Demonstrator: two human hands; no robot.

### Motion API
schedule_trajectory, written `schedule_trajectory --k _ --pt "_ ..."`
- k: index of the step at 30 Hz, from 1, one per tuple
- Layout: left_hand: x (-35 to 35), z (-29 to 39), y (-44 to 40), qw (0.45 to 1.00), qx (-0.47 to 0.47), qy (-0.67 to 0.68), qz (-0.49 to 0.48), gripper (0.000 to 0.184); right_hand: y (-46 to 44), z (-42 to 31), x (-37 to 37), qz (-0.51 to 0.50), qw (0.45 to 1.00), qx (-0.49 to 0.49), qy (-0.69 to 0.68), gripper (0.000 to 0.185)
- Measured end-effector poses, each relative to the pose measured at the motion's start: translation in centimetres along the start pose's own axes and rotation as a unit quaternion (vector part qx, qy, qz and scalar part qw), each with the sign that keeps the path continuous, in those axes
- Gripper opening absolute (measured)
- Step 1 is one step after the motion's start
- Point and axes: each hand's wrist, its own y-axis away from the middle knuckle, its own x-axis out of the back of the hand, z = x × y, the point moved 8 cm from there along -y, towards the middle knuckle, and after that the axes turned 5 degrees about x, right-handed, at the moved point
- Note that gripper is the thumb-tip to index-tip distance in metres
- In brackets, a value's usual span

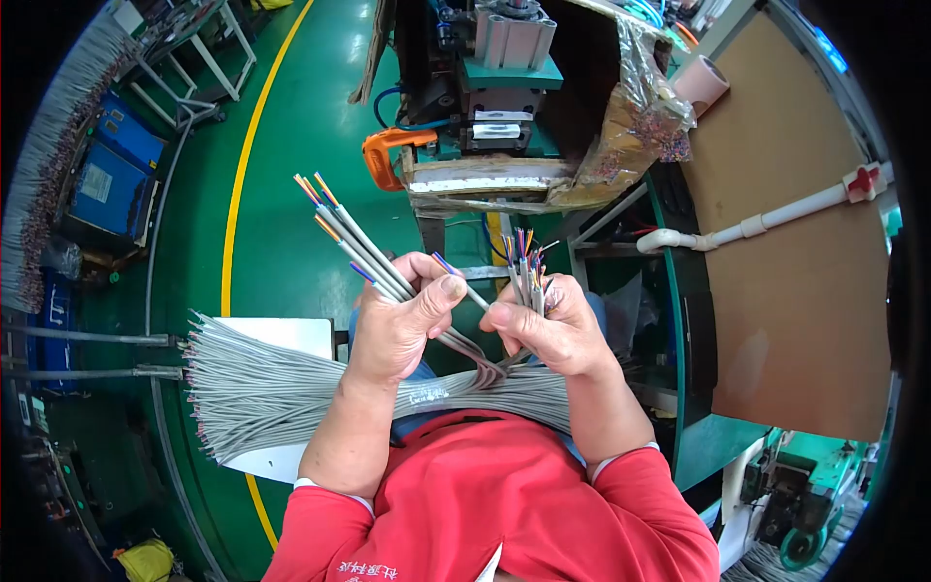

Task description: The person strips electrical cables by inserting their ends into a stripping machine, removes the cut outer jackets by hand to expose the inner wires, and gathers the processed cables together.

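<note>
Several grey cables (361, 236) with orange, blue and brown wire ends fan out to the upper left from my left hand (412, 315), which is closed round them. Its thumb and finger also pinch one cable with a blue-orange tip. My right hand (551, 325) is closed round other grey cables (524, 281), whose stripped coloured wires point up; its thumb and fingertip touch the single cable between the hands. The held cables loop down toward my lap. Across my lap lies a large bundle of grey cables (276, 388), its many cut ends at the left.
A white board (291, 335) is under the bundle's left part. Ahead stands a machine with a metal cylinder (514, 39) and an orange handle-like part (383, 160). A brown board (776, 223) with a white pipe (776, 221) is at the right. More cables (58, 145) hang at the far left.
</note>
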Motion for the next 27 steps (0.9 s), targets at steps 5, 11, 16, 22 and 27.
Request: schedule_trajectory --k 5,11,16,22,27 --pt "-0.4 -0.3 -0.1 0.996 -0.009 0.089 -0.014 0.018 0.1 0.4 -0.5 0.016 0.999 0.031 0.035 0.018" --pt "-0.3 0.2 -0.2 0.994 -0.005 0.11 -0.024 0.015 -0.1 -1.0 -1.2 0.01 0.993 0.076 0.089 0.015" --pt "-0.2 0.4 -0.3 0.996 -0.016 0.082 -0.012 0.012 -0.3 -0.8 -0.9 0.008 0.983 0.099 0.152 0.012" --pt "0.8 -0.3 -0.6 0.995 -0.007 0.093 0.027 0.011 0.3 -1.1 -1.6 0.018 0.946 0.193 0.259 0.012" --pt "2.0 1.4 -1.6 0.993 -0.024 0.105 0.042 0.01 -0.2 -1.6 -0.7 0.029 0.979 0.121 0.164 0.013"
